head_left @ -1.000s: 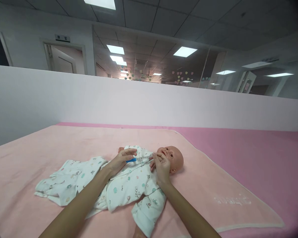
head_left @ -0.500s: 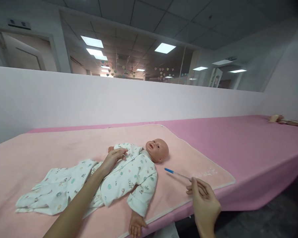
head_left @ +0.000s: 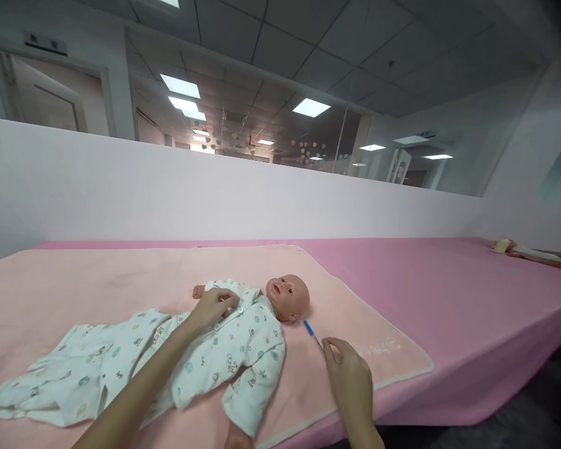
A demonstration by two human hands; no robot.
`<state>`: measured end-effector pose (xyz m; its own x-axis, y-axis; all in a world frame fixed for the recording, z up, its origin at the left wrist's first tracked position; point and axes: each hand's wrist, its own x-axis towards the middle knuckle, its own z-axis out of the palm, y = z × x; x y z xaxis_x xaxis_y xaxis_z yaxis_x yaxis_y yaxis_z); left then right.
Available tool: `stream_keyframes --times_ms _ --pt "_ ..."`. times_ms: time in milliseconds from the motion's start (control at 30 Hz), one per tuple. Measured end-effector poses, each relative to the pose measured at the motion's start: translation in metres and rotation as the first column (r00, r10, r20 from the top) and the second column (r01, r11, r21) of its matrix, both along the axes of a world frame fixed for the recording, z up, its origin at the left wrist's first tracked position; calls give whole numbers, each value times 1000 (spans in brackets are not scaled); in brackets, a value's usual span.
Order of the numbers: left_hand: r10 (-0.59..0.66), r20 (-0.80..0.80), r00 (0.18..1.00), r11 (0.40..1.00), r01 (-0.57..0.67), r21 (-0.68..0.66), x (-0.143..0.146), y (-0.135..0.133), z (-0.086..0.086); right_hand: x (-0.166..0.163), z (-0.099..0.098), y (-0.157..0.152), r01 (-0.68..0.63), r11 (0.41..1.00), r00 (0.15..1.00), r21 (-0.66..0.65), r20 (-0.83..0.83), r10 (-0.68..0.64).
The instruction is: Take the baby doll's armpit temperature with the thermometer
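Note:
A bald baby doll lies on its back, wearing a white printed top and matching trousers. My left hand rests on the doll's chest, its fingers curled in at the top's front edge near a snap; the fingertips are partly hidden. To the right of the doll's head, my right hand pinches a thin thermometer between thumb and fingers. Its blue end points up and left, just short of the doll's head and not visibly touching it.
A peach blanket with a pale border lies under the doll, over a pink table cover. The table's edge drops off at the lower right. A white low wall with glass above stands behind. Another doll-like object lies far right.
My right hand has moved left with the thermometer, bringing its blue end nearer the doll's head and turning it steeper. The fingers of my left hand have curled in more on the chest.

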<state>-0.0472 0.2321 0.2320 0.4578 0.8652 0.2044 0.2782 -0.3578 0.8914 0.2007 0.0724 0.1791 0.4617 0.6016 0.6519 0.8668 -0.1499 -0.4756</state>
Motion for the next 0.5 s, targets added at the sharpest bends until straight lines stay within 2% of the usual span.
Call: stream_keyframes --times_ms 67,167,233,333,400,500 --pt "76 -112 991 988 -59 144 15 -1 7 -21 16 17 -154 988 988 19 24 153" --pt "155 -202 967 942 -84 325 40 -1 7 -60 36 51 -350 935 926 -52 127 354" --pt "150 -280 948 923 -33 383 51 1 0 -82 41 75 -345 923 902 -174 212 377" --pt "101 -325 940 927 30 375 55 5 -9 -96 39 103 -301 894 862 -332 307 404" --pt "81 -290 954 938 25 345 52 7 -12 -94 36 112 -309 885 841 -348 334 425" --pt "96 -218 971 955 -28 296 47 7 -14 -85 30 116 -358 883 823 -304 343 452"
